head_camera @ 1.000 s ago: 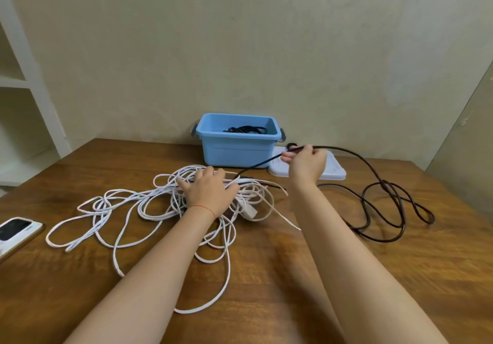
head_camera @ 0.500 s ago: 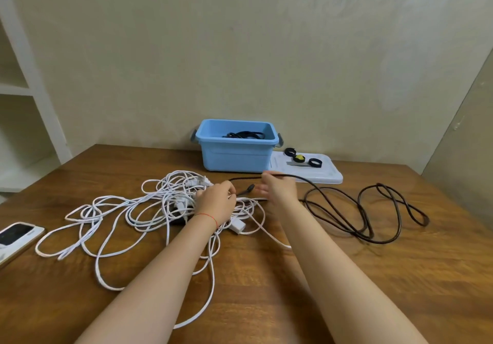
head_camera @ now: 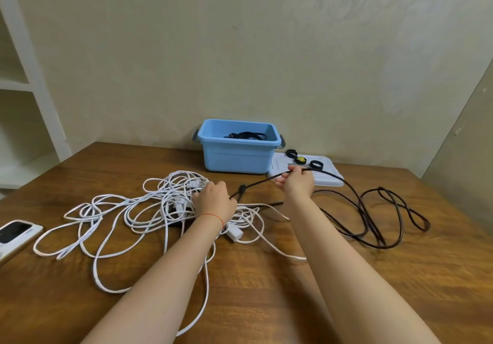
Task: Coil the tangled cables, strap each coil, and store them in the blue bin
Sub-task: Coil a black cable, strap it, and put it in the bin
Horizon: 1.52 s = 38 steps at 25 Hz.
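Observation:
A tangle of white cables [head_camera: 128, 210] spreads over the wooden table's [head_camera: 266, 290] left half. My left hand [head_camera: 213, 202] rests on that tangle and grips the black cable near a small knot. My right hand [head_camera: 296, 183] holds the black cable [head_camera: 373, 210] lifted off the table, and the cable runs taut between both hands. The rest of it lies in loose loops on the right. The blue bin [head_camera: 237, 154] stands at the back with a coiled black cable inside.
A white lid [head_camera: 328, 175] beside the bin carries rolled straps [head_camera: 316, 164]. A phone [head_camera: 16, 233] lies at the left table edge. A white shelf [head_camera: 24, 90] stands on the left, and a wall runs behind the table.
My right hand has gripped the black cable and lifted it up and to the right, pulling it taut from my left hand. The left hand stayed on the white tangle.

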Tool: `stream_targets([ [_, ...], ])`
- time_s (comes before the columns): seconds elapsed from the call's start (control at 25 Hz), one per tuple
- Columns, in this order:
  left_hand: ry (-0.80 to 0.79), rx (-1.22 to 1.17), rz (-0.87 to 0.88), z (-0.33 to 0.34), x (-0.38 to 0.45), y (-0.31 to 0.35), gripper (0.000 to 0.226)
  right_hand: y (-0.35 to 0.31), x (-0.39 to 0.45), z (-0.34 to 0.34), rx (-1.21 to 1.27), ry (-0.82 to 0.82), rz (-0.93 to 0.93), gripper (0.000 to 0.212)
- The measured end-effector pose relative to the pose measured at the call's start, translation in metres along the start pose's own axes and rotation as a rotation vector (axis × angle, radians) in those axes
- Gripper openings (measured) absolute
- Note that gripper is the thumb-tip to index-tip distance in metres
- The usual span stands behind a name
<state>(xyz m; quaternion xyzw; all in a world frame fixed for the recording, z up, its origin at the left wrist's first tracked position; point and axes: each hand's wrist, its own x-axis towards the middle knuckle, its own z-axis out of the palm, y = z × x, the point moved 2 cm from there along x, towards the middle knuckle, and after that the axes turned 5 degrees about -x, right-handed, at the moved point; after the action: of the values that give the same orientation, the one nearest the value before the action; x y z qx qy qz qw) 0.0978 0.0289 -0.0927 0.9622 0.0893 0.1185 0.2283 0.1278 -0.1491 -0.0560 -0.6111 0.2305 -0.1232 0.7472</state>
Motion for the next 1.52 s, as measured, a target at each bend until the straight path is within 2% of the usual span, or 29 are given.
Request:
stream_targets([
  [0.2, -0.045, 0.12, -0.101, 0.003, 0.006, -0.004, 0.048, -0.021, 0.016, -0.056, 0.139, 0.224, -0.113, 0.024],
  [0.32, -0.06, 0.233, -0.128, -0.002, 0.006, -0.006, 0.045, -0.027, 0.024, -0.082, 0.181, 0.293, -0.124, 0.024],
  [0.44, -0.013, 0.133, 0.092, -0.001, 0.002, 0.017, 0.04, -0.029, 0.025, -0.089, 0.217, 0.192, -0.045, 0.031],
  [0.52, -0.146, -0.011, 0.211, 0.009, -0.002, 0.043, 0.043, -0.025, 0.024, -0.087, 0.224, 0.12, 0.016, 0.038],
  [0.6, -0.278, 0.014, 0.208, 0.023, -0.005, 0.06, 0.046, -0.018, 0.023, -0.088, 0.123, 0.097, 0.014, 0.039],
  [0.64, -0.28, 0.046, 0.197, 0.028, -0.003, 0.065, 0.046, -0.015, 0.024, -0.092, 0.091, 0.102, 0.011, 0.04],
  [0.72, -0.18, 0.078, 0.171, 0.031, -0.001, 0.07, 0.043, -0.012, 0.028, -0.103, 0.046, 0.133, 0.021, 0.041],
  [0.8, -0.108, 0.019, 0.208, 0.031, -0.001, 0.079, 0.046, -0.012, 0.026, -0.111, 0.011, 0.161, 0.053, 0.043],
  [0.92, -0.263, -0.179, 0.411, 0.038, -0.01, 0.115, 0.066, -0.008, 0.025, -0.115, 0.085, 0.107, 0.094, 0.043],
  [1.0, -0.354, -0.199, 0.528, 0.048, -0.019, 0.14, 0.058, -0.008, 0.024, -0.117, 0.164, 0.056, 0.115, 0.042],
  [1.08, -0.291, -0.175, 0.571, 0.058, -0.019, 0.154, 0.023, -0.012, 0.023, -0.123, 0.275, 0.041, 0.121, 0.039],
  [1.12, -0.243, -0.17, 0.528, 0.06, -0.016, 0.156, 0.017, -0.014, 0.024, -0.129, 0.35, 0.066, 0.122, 0.038],
  [1.28, -0.051, -0.1, 0.335, 0.052, 0.006, 0.133, 0.026, -0.017, 0.036, -0.154, 0.654, 0.281, 0.136, 0.034],
  [1.32, -0.032, -0.112, 0.325, 0.048, 0.009, 0.128, 0.027, -0.017, 0.04, -0.156, 0.665, 0.274, 0.144, 0.033],
  [1.44, -0.032, -0.354, 0.322, 0.035, 0.005, 0.128, 0.029, -0.017, 0.037, -0.145, 0.544, 0.015, 0.202, 0.033],
  [1.52, -0.018, -0.496, 0.288, 0.024, 0.0, 0.135, 0.03, -0.019, 0.019, -0.13, 0.239, -0.143, 0.194, 0.027],
])
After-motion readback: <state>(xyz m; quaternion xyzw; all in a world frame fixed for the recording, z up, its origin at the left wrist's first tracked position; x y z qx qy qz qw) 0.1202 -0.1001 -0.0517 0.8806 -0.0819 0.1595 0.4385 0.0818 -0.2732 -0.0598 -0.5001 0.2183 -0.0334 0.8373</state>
